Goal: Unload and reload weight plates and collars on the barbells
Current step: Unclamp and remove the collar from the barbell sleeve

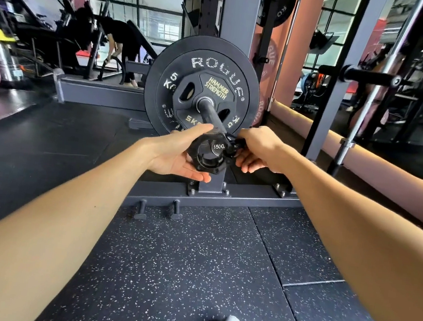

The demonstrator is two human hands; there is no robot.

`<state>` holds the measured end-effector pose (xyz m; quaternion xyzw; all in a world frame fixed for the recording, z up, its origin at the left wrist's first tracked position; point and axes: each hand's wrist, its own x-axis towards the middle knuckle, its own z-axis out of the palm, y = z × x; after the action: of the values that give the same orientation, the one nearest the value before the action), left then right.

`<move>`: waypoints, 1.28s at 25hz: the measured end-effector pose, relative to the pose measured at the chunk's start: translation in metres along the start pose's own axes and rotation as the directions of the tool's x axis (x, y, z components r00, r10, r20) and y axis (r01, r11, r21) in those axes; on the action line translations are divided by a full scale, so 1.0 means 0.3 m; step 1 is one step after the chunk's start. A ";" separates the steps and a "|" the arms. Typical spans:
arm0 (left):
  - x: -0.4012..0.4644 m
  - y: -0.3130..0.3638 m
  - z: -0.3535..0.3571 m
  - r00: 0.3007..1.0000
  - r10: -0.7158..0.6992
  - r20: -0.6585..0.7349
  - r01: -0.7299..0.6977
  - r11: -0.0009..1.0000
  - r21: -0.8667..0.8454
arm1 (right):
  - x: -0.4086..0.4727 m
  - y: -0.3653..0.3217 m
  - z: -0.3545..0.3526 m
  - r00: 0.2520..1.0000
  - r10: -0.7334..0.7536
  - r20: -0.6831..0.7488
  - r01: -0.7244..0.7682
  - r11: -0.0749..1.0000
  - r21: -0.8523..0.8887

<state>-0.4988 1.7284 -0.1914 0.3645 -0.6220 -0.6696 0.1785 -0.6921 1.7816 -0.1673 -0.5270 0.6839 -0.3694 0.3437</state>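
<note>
Both hands, left and right, clamped on round black plastic collar (at bar's tip), black plates behind.

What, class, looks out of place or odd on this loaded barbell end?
The collar sits at the very tip of the sleeve, apart from the plates, so nothing clamps them. The left hand cups it; the right hand grips its lever. Lettering on the bigger plate looks worn.

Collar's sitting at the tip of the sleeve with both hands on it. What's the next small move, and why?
Probably slide the collar inward along the sleeve toward the small plate. It sits at the sleeve's end, a bare stretch from the plates; the left hand cups it and the right hand pinches its lever side.
</note>
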 end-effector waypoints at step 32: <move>0.203 0.218 -1.463 0.611 0.279 -0.741 -0.042 0.946 0.321 | 1.220 -0.859 0.808 0.916 -0.373 0.147 0.400 0.874 -0.275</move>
<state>-0.2420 1.3672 -0.1274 0.5807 -0.5994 -0.3350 0.4372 -0.4398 1.3461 -0.0922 -0.7149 0.5965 -0.2986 0.2093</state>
